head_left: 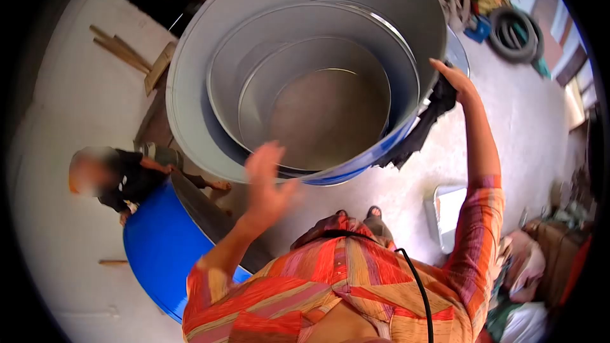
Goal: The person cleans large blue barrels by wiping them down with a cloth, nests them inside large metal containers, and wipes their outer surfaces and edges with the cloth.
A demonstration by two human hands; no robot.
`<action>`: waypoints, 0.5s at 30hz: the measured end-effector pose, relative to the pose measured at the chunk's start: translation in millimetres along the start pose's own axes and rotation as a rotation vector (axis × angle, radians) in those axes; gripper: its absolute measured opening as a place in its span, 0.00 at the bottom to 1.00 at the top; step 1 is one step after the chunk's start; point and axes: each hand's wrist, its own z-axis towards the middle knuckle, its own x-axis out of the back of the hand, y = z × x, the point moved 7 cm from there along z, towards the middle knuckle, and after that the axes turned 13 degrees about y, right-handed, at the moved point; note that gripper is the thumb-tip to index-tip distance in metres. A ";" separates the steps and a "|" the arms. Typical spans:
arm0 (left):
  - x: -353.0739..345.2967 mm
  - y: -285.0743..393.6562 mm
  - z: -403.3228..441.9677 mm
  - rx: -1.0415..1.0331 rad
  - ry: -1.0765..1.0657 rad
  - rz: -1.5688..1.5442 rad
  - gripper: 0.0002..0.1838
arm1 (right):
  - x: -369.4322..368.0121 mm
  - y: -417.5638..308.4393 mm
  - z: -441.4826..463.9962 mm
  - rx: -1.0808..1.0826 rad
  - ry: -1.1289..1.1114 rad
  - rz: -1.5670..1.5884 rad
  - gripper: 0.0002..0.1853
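Note:
A large round metal drum, grey inside and blue outside, stands in front of me with its open top facing up. Narrower metal rings show inside it, down to a brownish surface. My right hand is closed at the drum's right rim, gripping a black cloth that hangs down the outer wall. Over the near left rim is my left hand, slightly blurred, its fingers spread and nothing in them. Whether it touches the rim I cannot tell.
At the left, a person in dark clothes holds a second blue drum lying tilted. Wooden pieces lean at the upper left wall. Tyres lie at the upper right. A pale tray and piled cloth are on my right.

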 end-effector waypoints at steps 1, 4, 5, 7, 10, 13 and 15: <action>22.9 -42.2 -34.4 0.222 0.182 0.010 0.37 | 0.5 -5.5 -3.4 -0.011 -0.003 -0.025 0.25; 63.0 -127.3 -128.2 0.723 0.572 -0.145 0.39 | -4.7 -16.8 -24.7 -0.071 -0.022 -0.063 0.12; 51.1 -141.4 -150.6 1.112 0.626 -0.554 0.37 | -5.2 -20.6 -27.3 -0.063 -0.034 -0.080 0.12; 21.1 -140.1 -178.0 1.498 0.676 -1.007 0.36 | -2.2 -23.8 -39.4 -0.004 -0.065 -0.156 0.10; -17.5 -155.0 -140.2 1.377 0.665 -1.392 0.30 | 4.3 -4.7 -31.0 0.094 -0.057 -0.096 0.10; -47.4 -194.1 -152.7 1.515 0.578 -1.201 0.22 | -0.9 -15.4 -62.8 0.141 -0.019 -0.104 0.11; -48.1 -218.5 -162.6 1.514 0.410 -0.922 0.20 | -7.6 -22.4 -70.4 0.153 -0.027 -0.101 0.11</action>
